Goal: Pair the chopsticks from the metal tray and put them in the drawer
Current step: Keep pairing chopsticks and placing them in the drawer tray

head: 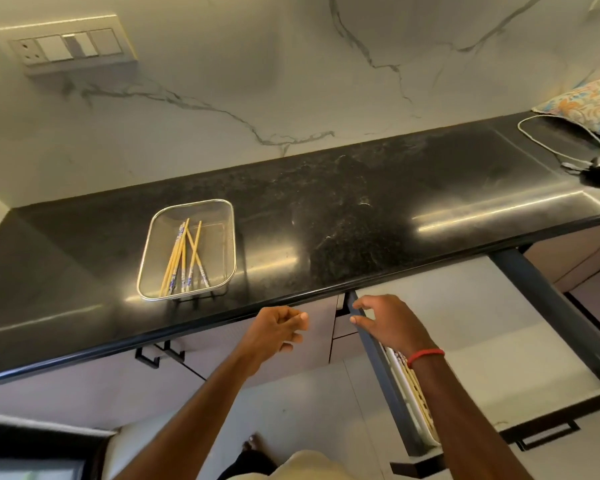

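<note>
Both hands are empty: the left hand (278,327) is loosely curled, and the right hand (388,320) is spread over the open drawer's (381,375) side wall. The chopsticks (184,258) lie crossed in the metal tray (219,251) on the surface at ten o'clock. A hasty grab from that tangle could mismatch pairs.

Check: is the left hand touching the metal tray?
Apart. In the head view the left hand hangs below the countertop edge, with bare black surface between it and the metal tray.
</note>
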The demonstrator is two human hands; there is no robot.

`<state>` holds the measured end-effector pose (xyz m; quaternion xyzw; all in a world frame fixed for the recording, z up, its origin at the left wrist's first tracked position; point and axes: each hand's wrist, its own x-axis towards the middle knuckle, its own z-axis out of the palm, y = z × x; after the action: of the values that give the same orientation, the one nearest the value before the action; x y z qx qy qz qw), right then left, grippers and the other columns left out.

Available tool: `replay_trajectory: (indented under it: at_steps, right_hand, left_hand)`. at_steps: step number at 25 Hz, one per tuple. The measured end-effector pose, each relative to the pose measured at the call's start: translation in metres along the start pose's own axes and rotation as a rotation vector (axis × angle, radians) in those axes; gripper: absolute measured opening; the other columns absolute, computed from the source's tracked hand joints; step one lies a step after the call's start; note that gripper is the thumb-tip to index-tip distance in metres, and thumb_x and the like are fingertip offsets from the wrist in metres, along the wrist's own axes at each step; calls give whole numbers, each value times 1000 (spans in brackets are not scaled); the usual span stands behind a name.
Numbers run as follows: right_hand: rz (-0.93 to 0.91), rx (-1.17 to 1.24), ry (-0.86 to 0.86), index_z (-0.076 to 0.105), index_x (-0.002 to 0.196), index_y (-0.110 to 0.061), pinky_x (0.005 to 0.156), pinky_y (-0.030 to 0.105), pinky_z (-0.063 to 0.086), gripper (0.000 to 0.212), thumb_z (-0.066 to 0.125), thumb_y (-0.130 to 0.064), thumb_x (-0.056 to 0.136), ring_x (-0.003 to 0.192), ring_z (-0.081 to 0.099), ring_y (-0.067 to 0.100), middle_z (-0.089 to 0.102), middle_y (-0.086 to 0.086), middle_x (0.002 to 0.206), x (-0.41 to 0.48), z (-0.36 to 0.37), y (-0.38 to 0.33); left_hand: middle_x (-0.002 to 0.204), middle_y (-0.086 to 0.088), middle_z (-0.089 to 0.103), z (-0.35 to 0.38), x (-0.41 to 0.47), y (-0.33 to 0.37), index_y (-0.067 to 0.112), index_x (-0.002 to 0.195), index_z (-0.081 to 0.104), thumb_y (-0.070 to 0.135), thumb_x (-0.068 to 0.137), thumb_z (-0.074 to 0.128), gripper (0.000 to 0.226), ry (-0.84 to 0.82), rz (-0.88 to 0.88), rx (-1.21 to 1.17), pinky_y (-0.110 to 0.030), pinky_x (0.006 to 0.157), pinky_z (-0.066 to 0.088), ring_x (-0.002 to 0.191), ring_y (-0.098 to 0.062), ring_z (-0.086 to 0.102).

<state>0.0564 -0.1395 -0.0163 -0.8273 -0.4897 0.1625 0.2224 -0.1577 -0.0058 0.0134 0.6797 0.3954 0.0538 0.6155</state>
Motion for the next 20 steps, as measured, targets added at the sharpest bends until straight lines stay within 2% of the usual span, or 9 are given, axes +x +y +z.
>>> replay_trajectory:
  at_steps: [3, 7, 9, 13, 20]
  right_hand:
    - [-52, 17, 3, 70, 113, -21, 89, 37, 56, 32, 70, -39, 86, 104, 67, 19, 74, 1, 111, 13, -8, -20]
    - [-122, 89, 17, 69, 119, -22, 85, 20, 49, 35, 71, -36, 87, 107, 66, 11, 73, -3, 116, 29, -17, -48]
    - [-148, 135, 9, 68, 120, -21, 85, 16, 46, 35, 71, -34, 87, 108, 65, 9, 72, -4, 116, 37, -22, -63]
    - [-194, 243, -10, 70, 116, -24, 79, 5, 44, 31, 73, -33, 86, 97, 63, -6, 71, -12, 108, 51, -25, -92]
    - [-193, 344, -37, 74, 109, -26, 80, 13, 53, 24, 74, -30, 85, 94, 66, -7, 71, -21, 96, 83, -11, -140]
  left_hand:
    - [112, -12, 73, -13, -1, 7, 7, 112, 69, 29, 99, 59, 27, 48, 13, -1, -36, 87, 58, 103, -29, 71]
    - [111, -12, 74, -29, -3, 18, 7, 113, 69, 29, 98, 59, 28, 130, 43, -47, -38, 88, 58, 102, -29, 71]
    - [109, -10, 75, -38, -5, 23, 8, 112, 70, 29, 98, 60, 26, 188, 61, -80, -40, 89, 59, 101, -27, 72]
    - [102, -7, 78, -61, -9, 16, 13, 107, 71, 28, 97, 62, 20, 296, 127, -183, -38, 84, 61, 95, -26, 75]
    - [95, -1, 81, -126, 1, -3, 16, 104, 73, 34, 89, 66, 25, 380, 139, -329, -28, 77, 63, 91, -20, 77]
